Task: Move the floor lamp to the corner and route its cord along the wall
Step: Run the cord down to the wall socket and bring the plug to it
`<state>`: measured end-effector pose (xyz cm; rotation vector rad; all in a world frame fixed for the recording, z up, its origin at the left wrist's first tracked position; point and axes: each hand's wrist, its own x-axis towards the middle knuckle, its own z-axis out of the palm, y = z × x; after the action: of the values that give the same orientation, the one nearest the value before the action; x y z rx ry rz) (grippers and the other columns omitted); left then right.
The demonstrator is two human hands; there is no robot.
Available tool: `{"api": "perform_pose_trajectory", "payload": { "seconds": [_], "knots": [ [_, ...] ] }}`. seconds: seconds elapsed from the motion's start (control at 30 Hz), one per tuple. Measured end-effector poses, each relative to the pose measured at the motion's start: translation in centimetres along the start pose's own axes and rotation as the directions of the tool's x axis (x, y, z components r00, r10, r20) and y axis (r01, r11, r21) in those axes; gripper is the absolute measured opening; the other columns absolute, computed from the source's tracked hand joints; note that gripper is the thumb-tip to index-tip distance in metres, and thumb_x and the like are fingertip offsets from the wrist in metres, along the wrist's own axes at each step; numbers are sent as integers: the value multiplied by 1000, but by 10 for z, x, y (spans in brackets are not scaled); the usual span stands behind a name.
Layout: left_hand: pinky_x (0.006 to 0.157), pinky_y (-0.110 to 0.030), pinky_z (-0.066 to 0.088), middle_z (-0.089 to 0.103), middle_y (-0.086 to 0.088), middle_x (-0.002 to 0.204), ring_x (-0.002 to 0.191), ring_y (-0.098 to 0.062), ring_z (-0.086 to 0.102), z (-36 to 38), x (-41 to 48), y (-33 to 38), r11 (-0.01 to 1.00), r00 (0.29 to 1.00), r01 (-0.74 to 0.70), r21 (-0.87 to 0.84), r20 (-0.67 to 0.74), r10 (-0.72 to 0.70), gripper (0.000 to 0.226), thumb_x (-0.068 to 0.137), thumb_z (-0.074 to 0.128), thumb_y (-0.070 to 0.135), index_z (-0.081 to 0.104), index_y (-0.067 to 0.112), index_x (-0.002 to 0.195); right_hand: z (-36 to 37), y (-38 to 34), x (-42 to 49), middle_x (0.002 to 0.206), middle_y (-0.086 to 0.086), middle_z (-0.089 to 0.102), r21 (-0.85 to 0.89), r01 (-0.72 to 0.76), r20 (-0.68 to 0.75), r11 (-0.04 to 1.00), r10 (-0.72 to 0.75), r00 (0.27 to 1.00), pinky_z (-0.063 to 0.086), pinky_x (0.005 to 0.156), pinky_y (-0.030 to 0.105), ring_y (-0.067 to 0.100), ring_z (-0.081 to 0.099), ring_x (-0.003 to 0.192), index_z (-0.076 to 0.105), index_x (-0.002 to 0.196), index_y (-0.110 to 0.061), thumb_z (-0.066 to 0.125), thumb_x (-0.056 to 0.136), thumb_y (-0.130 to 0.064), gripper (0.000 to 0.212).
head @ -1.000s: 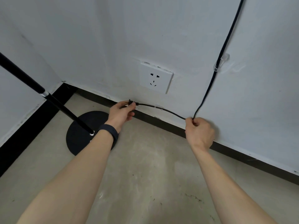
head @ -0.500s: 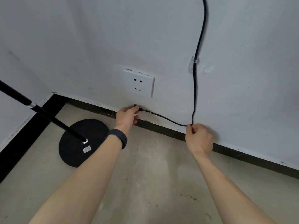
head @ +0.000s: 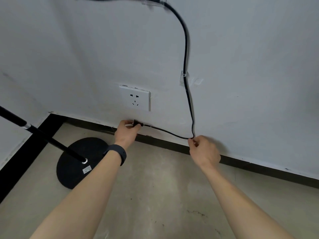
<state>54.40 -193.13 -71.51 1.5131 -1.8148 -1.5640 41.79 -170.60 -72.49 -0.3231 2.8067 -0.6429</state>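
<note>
We are pinching the plug (head: 137, 124) in our left hand (head: 126, 133), just below the wall socket (head: 135, 98). Our right hand (head: 203, 150) is gripping the black cord (head: 187, 94) at its low bend. The cord is running up through a clear clip (head: 183, 77). The lamp base (head: 81, 163) is sitting in the corner.

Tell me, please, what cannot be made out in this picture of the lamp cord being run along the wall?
- Head view: the plug's prongs, hidden by the left hand.
- The lamp pole, cut off by the left edge, so the lamp head is unseen.
- The cord beyond the top clip, cut off by the top edge.
- The label on the lamp base, too small to read.
- The right hand's grip on the cord, partly hidden by its fingers.
</note>
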Motion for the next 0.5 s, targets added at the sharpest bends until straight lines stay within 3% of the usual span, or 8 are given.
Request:
{"api": "perform_pose_trajectory", "payload": {
  "seconds": [0.13,0.2,0.27,0.4,0.5],
  "knots": [
    [100,-37,48,61,-12,130,115,-32,60,-6,0,-4,996,1000,0,93,-9,1,51,86,71,27,50,16,131,-5,0,-10,109,8,71,-256,128,287,958,-51,957,47,76,33,34,66,105,72,104,-24,52,94,-52,35],
    [100,-36,41,48,-18,141,126,-36,48,-12,-2,-6,976,990,-71,207,-107,95,59,88,67,22,41,13,141,-8,-6,-16,111,4,73,-276,275,494,921,-110,863,53,81,33,28,67,105,73,104,-27,55,92,-47,30],
    [109,-46,35,33,-21,154,137,-40,34,-23,-7,0,910,926,-190,369,-239,291,69,89,61,25,30,14,150,-18,-27,-19,111,0,74,-201,414,634,888,-205,746,55,89,35,24,67,106,73,105,-29,57,91,-43,26],
    [122,-52,8,5,-10,168,153,-31,10,-48,-2,19,667,721,-380,640,-247,647,84,95,49,49,3,18,159,-64,-98,-29,119,-4,73,-66,604,585,794,-459,668,52,96,35,21,64,113,73,111,-30,53,96,-42,27],
    [121,-53,-4,-10,-3,168,155,-26,-2,-59,2,35,555,632,-447,702,-192,751,81,98,41,53,-6,29,159,-112,-144,-45,126,-10,70,14,733,490,680,-644,588,48,97,33,15,61,118,70,116,-34,51,99,-44,27]
  ]
}}
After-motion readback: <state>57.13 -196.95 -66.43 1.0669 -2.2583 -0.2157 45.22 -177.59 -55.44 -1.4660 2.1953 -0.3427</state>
